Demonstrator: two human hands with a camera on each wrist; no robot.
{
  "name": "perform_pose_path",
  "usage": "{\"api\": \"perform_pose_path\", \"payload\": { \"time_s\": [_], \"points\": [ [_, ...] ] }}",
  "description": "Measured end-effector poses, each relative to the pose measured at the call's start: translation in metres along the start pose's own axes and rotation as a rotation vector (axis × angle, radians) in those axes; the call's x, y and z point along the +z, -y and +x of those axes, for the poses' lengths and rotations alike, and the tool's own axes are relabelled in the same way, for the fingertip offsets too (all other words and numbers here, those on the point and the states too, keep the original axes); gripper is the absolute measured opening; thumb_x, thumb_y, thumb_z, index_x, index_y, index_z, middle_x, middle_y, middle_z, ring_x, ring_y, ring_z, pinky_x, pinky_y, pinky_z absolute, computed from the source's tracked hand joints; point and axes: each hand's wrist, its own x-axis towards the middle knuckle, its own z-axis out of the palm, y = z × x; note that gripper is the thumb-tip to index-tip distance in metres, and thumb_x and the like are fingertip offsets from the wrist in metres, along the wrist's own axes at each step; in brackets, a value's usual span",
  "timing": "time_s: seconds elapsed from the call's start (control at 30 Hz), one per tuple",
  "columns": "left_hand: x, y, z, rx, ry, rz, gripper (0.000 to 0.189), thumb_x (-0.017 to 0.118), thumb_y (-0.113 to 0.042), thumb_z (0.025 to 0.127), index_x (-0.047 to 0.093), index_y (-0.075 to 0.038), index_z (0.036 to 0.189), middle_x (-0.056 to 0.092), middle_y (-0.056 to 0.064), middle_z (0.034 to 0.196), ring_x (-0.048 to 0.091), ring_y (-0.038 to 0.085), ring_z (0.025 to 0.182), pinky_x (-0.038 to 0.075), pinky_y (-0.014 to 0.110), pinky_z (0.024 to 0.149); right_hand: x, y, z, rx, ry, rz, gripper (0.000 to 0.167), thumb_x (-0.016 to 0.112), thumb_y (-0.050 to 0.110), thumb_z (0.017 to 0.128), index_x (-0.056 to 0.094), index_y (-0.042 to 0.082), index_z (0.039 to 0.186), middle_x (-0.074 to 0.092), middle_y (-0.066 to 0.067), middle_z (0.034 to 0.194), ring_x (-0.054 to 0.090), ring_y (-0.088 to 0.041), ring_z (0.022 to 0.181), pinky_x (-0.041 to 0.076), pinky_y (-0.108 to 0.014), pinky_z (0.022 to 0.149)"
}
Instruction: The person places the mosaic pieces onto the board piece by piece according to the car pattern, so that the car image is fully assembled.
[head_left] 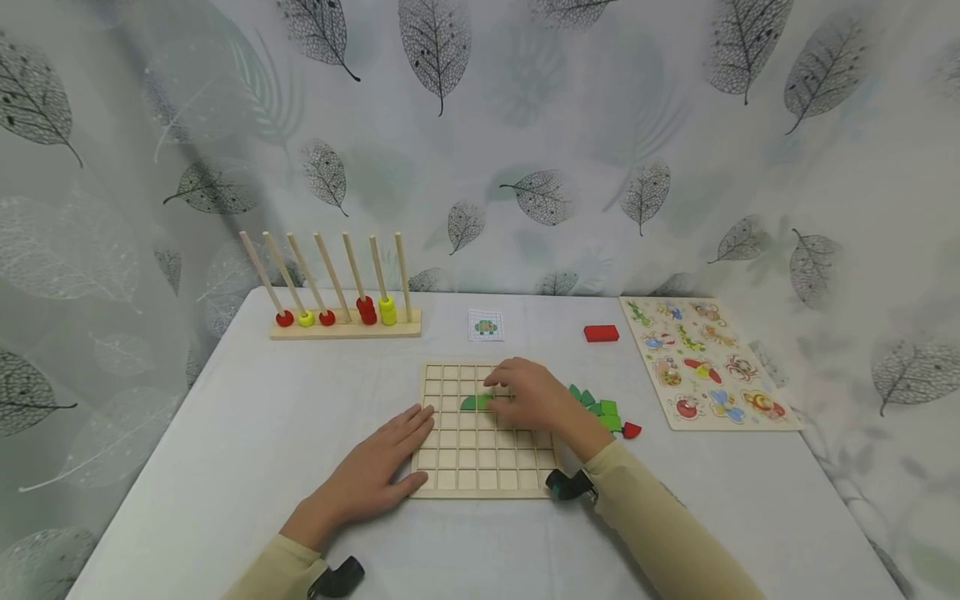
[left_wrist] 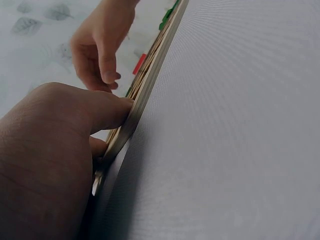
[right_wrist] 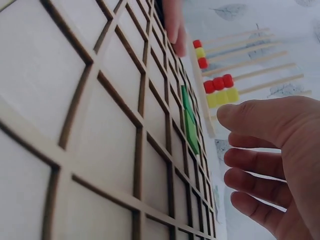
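Note:
A wooden grid board [head_left: 447, 457] lies on the white table. My left hand [head_left: 382, 467] rests at the board's left edge with fingers extended; its thumb touches the rim in the left wrist view. Over the upper right cells hovers my right hand [head_left: 529, 396], fingers loosely bent and apart. In the right wrist view nothing sits between its thumb [right_wrist: 245, 117] and fingers. A dark green curved piece [head_left: 468, 403] and a lighter green piece [head_left: 482, 402] sit side by side in the grid, the lighter one partly hidden by the right hand.
Loose green pieces [head_left: 608, 408] and a red piece [head_left: 632, 430] lie right of the board, partly behind the right forearm. Behind stand a bead-peg rack [head_left: 345, 331], a small pattern card [head_left: 486, 326] and a red block [head_left: 602, 333]. A picture puzzle board [head_left: 705, 367] lies far right.

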Motion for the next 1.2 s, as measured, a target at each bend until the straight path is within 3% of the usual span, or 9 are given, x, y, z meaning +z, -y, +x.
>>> {"api": "perform_pose_path", "payload": {
  "time_s": [0.17,0.47,0.8,1.2],
  "points": [
    [0.000,0.001,0.001,0.000,0.008,0.004,0.076,0.064,-0.042,0.106,0.041,-0.002,0.167,0.032,0.007,0.176,0.026,0.029,0.163,0.032,0.053,0.126,-0.013,0.000,-0.007,-0.015,-0.060,0.025,0.029,0.085,0.023,0.096,0.081,0.008,0.121,0.075,-0.002,0.121,0.068,-0.023,0.119,0.057,-0.043,0.102],
    [0.001,0.003,0.001,0.004,-0.001,0.001,0.076,0.064,-0.042,0.106,0.041,-0.002,0.166,0.032,0.007,0.176,0.026,0.029,0.163,0.032,0.052,0.127,-0.035,-0.005,-0.018,0.041,-0.117,0.010,0.034,0.087,0.023,0.095,0.080,0.007,0.124,0.074,-0.004,0.121,0.069,-0.025,0.112,0.059,-0.044,0.098],
    [-0.001,-0.001,0.000,0.010,-0.003,-0.015,0.076,0.066,-0.040,0.105,0.042,-0.001,0.165,0.034,0.008,0.175,0.028,0.030,0.162,0.033,0.053,0.126,-0.050,-0.022,-0.040,0.062,-0.217,0.012,0.030,0.088,0.017,0.094,0.080,0.007,0.122,0.075,-0.005,0.117,0.068,-0.027,0.104,0.059,-0.044,0.090],
    [-0.001,-0.001,0.000,0.006,-0.001,-0.017,0.076,0.066,-0.041,0.105,0.043,-0.002,0.165,0.034,0.008,0.175,0.028,0.029,0.162,0.033,0.053,0.126,-0.059,-0.048,-0.054,0.056,-0.276,-0.006,0.027,0.089,0.014,0.092,0.081,0.006,0.116,0.075,-0.004,0.109,0.066,-0.023,0.096,0.061,-0.045,0.085]
  ]
}}
